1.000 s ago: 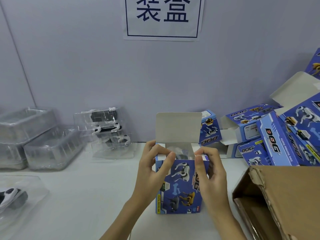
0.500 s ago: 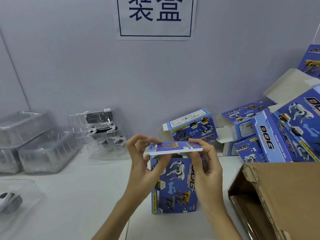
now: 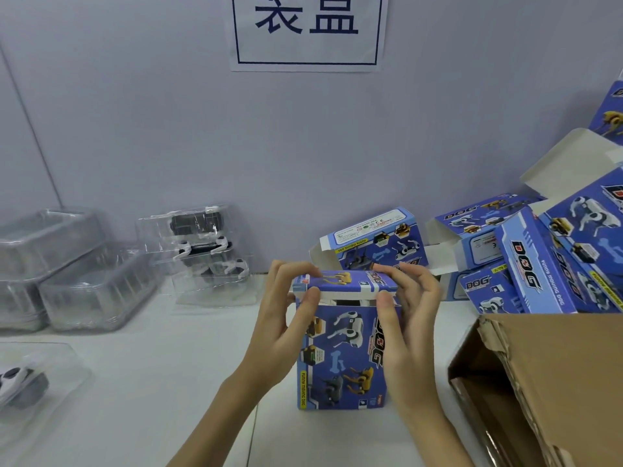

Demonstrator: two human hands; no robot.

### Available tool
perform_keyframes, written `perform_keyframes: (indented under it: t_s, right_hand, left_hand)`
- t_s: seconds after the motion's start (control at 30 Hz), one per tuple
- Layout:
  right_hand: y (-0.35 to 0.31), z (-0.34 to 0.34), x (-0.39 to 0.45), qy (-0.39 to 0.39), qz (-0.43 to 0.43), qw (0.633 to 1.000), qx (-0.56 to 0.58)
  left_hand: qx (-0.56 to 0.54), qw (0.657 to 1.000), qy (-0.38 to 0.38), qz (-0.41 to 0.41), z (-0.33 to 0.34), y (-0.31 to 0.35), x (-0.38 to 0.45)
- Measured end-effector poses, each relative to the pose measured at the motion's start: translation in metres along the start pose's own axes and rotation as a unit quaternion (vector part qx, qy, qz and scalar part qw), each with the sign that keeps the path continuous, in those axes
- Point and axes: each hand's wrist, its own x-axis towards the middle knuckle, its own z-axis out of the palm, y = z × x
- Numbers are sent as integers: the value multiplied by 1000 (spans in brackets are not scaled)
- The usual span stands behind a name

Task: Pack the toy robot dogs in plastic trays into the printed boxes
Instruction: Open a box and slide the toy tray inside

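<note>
Hands fold glossy box [image 3: 342, 352] lid — rectangular.

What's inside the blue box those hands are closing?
Through the gap under the lid of the blue box, only something dark shows. The cardboard hides the rest, so I cannot tell what it is. The left hand and right hand hold the lid.

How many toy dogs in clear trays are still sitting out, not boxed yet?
4 visible: three trayed dogs stacked against the wall, top, middle, bottom, and one at the table's left edge, partly cut off. The clear trays farther left look empty, though more may be hidden.
</note>
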Motion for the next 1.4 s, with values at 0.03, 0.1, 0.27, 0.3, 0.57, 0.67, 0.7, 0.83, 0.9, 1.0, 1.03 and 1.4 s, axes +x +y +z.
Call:
perform_keyframes:
  t_s: [0.03, 0.1, 0.27, 0.3, 0.57, 0.67, 0.7, 0.83, 0.9, 1.0, 1.03, 1.4]
  right_hand:
    - [1, 0, -1, -5, 2, 1000, -11]
    - [4, -2, -2, -17, 10, 999, -41]
    - [5, -3, -3, -15, -47, 993, -103]
    - [5, -2, -3, -18, -56, 992, -112]
    - [3, -6, -3, -42, -61, 991, -112]
    - [3, -4, -4, -40, -42, 994, -90]
    - [2, -4, -3, -34, -33, 995, -86]
    - [-1, -1, -1, -17, -12, 996, -83]
    - [-2, -1, -1, -13, -5, 996, -83]
    - [-4, 1, -1, -16, 8, 997, -74]
    - [-5, 1, -2, -18, 11, 997, -68]
    - [3, 1, -5, -32, -36, 995, -87]
  left_hand:
    - [-1, 1000, -2, 0, 1, 1, 0]
    - [-7, 1000, -1, -5, 3, 2, -1]
    - [-138, 987, 40, -71, 0, 3, 6]
    - [-159, 983, 41, -82, -3, 2, 8]
    - [-187, 975, -24, -117, -23, 5, 13]
    - [-163, 979, -27, -118, -24, 9, 14]
    - [-161, 979, -30, -120, -23, 10, 13]
    - [-163, 976, -43, -139, -23, 13, 13]
    - [-162, 975, -47, -143, -23, 13, 14]
    - [-183, 970, -53, -154, -23, 11, 14]
    - [-196, 966, -54, -160, -23, 10, 14]
    - [-249, 957, -12, -147, -15, 1, 9]
